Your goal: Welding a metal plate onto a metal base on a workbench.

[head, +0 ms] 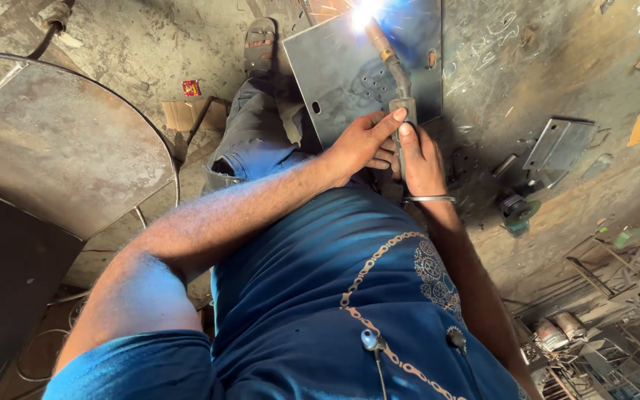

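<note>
The grey steel plate [350,70] lies flat on the workshop floor, its near edge just ahead of both hands and its left edge beside a sandalled foot [260,46]; left of the plate stands a large round metal sheet [61,148], while to its right the floor carries a bent bracket [557,144] and an angle grinder [518,211]. The right hand [422,159], a bangle on its wrist, has its fingers closed round the handle of the welding torch [398,81], whose tip sparks brightly at the plate's far edge. The left hand [361,144], forearm reaching in from the left, curls its fingers against the torch handle, its index finger laid along the top.
</note>
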